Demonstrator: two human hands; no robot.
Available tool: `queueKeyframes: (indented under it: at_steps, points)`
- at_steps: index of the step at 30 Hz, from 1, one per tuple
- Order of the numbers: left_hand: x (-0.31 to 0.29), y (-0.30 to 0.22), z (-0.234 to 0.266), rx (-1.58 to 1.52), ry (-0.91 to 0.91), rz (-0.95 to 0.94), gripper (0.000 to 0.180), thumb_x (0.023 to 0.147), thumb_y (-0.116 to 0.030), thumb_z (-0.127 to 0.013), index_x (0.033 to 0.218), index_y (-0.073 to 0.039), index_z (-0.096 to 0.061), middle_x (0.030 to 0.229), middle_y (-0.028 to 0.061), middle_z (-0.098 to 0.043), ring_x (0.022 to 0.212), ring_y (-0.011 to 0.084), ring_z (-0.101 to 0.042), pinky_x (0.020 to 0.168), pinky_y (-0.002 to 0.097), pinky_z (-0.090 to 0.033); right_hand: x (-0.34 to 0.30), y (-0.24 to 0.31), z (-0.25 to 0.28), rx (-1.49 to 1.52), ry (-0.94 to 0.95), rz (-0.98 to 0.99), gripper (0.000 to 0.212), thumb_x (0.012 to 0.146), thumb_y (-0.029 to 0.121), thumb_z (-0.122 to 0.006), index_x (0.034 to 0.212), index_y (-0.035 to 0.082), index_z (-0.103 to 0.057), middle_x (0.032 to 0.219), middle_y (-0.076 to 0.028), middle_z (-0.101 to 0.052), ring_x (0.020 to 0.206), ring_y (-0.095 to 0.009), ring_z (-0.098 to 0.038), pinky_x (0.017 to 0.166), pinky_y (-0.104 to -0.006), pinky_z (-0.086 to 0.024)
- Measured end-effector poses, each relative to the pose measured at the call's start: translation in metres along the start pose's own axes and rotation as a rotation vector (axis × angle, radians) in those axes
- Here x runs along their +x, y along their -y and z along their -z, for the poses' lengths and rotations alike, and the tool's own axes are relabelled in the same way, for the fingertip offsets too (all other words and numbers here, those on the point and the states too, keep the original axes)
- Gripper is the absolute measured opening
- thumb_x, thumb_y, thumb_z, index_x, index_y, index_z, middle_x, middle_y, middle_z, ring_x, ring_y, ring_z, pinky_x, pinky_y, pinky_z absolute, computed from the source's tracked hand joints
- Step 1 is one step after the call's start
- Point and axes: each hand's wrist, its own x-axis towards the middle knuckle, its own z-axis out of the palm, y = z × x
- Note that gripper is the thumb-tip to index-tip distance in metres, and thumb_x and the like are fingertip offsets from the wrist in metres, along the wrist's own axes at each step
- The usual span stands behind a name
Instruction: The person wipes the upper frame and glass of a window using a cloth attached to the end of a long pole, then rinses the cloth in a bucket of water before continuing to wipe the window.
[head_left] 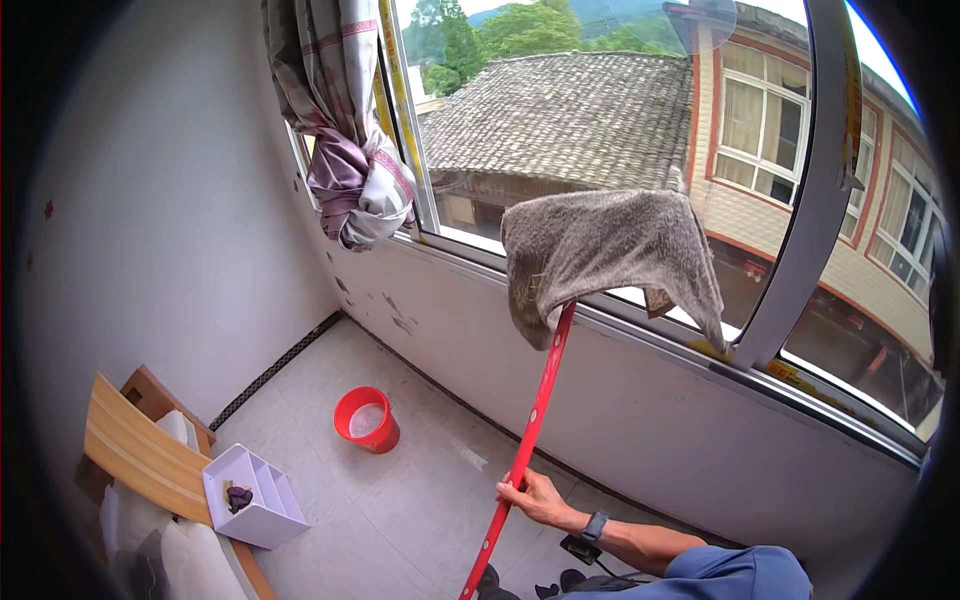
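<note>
**Grey cloth on a red pole, held up to the window**

Grey and shaggy, the cloth [610, 255] hangs draped over the top end of a long red pole [528, 440], held up against the window glass [600, 110] just above the sill. The right hand [530, 497] is closed around the pole low down, with a dark watch [594, 526] on its wrist and a blue sleeve behind it. The left hand is out of view.

Yellow strips of sticker [790, 375] lie along the lower window frame, and another narrow yellow band runs up the left upright by the knotted striped curtain [350, 170]. On the tiled floor stands a red bucket [367, 420] near the wall, well apart from the pole's lower end. A white divided box [255, 495] with a small dark object inside sits on a wooden surface [140, 455] at the lower left.
</note>
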Motion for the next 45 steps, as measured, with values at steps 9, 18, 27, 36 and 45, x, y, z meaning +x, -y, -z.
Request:
queueKeyframes:
  at_steps: [9,18,27,36,45]
  points:
    - [0.101,-0.067,0.103,0.252,-0.130,-0.235,0.030,0.075,-0.032,-0.072,0.069,-0.004,-0.065,0.055,0.0007,-0.056,0.049,0.0130,-0.050,0.046,0.0327,-0.041,0.105,0.057,-0.066,0.020,-0.320,0.259,0.023,0.094,0.022,-0.056,0.105,0.003,-0.049,0.077,-0.002,-0.057,0.070,-0.011,-0.058,0.064,-0.0274,-0.050]
    - [0.087,-0.468,0.172,0.059,-0.282,-0.921,0.029,0.083,-0.030,-0.070,0.087,-0.003,-0.063,0.059,0.0005,-0.054,0.053,0.0090,-0.049,0.050,0.0266,-0.040,0.236,0.280,-0.105,0.116,-0.252,0.642,0.016,0.092,0.019,-0.054,0.093,0.003,-0.051,0.063,0.000,-0.051,0.053,-0.009,-0.053,0.050,-0.0250,-0.046]
    - [0.211,-0.128,0.196,0.174,-0.052,-0.278,0.029,0.076,-0.034,-0.067,0.075,-0.005,-0.066,0.055,0.0017,-0.055,0.046,0.0129,-0.049,0.042,0.0319,-0.040,0.167,0.020,-0.150,-0.076,0.219,-0.076,0.031,0.087,0.035,-0.064,0.089,0.003,-0.066,0.081,-0.004,-0.068,0.083,-0.013,-0.064,0.078,-0.0292,-0.049]
    - [0.170,-0.003,0.252,0.369,0.005,-0.039,0.037,0.078,-0.041,-0.068,0.091,-0.006,-0.069,0.078,0.0110,-0.069,0.069,0.0233,-0.063,0.066,0.0387,-0.050,0.158,-0.075,-0.199,0.308,0.658,-0.333,0.023,0.086,0.027,-0.069,0.093,0.006,-0.069,0.079,-0.001,-0.066,0.072,-0.009,-0.059,0.062,-0.0246,-0.048]
    - [0.174,-0.363,0.282,0.168,-0.248,-0.612,0.021,0.082,-0.023,-0.070,0.090,-0.004,-0.068,0.060,-0.0018,-0.057,0.055,0.0073,-0.048,0.050,0.0266,-0.043,0.297,0.174,-0.127,-0.160,0.303,0.540,0.030,0.095,0.029,-0.054,0.095,0.001,-0.065,0.089,-0.005,-0.067,0.088,-0.014,-0.061,0.076,-0.0293,-0.049]
